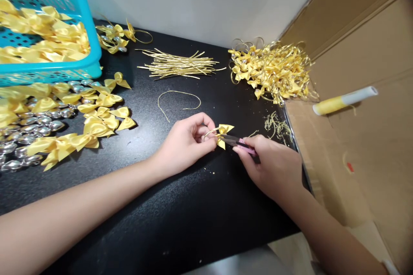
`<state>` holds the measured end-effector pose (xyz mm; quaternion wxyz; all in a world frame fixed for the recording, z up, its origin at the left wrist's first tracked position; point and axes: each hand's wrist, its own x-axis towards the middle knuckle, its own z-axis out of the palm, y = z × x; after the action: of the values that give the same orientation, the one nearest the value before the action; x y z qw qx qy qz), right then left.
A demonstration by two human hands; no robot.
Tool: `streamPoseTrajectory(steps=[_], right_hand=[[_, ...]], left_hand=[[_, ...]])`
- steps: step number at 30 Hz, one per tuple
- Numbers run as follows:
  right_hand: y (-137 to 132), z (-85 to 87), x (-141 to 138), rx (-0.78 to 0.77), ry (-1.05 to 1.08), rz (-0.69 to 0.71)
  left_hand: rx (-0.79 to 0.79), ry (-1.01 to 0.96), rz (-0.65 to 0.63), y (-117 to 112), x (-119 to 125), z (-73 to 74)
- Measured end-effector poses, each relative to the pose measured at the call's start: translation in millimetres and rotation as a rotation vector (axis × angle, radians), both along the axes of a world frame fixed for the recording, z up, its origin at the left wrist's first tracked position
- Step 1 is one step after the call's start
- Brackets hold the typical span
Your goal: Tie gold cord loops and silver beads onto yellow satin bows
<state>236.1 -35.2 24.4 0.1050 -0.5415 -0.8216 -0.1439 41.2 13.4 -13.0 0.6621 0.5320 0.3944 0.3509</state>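
My left hand [189,139] is closed in a pinch on a small yellow ribbon bow [222,131] with a gold cord loop, held just above the black table [180,206]. My right hand [272,165] is closed on a small pair of pink-handled snips [237,141], whose blades reach the bow from the right. A single loose gold cord [177,99] lies curved on the table just behind my left hand.
A bundle of cut gold cords [179,65] lies at the back centre. A heap of finished bows with loops [274,71] sits back right. Loose yellow bows [97,118] and silver beads [32,122] spread at left under a turquoise basket [48,68]. Cardboard [361,146] with a yellow-white tube [343,101] stands right.
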Motion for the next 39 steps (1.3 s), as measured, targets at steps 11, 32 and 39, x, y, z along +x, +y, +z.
streamPoseTrajectory(steps=[11, 32, 39], right_hand=[[0.5, -0.4, -0.4, 0.063, -0.048, 0.061], [-0.3, -2.1, -1.5, 0.092, -0.053, 0.079], [-1.0, 0.1, -2.7, 0.073, 0.014, 0.06]], left_hand=[[0.001, -0.019, 0.01, -0.1, -0.1, -2.3], [0.003, -0.012, 0.026, -0.2, 0.8, -1.5], [0.0, 0.009, 0.035, 0.6, 2.3, -2.6]])
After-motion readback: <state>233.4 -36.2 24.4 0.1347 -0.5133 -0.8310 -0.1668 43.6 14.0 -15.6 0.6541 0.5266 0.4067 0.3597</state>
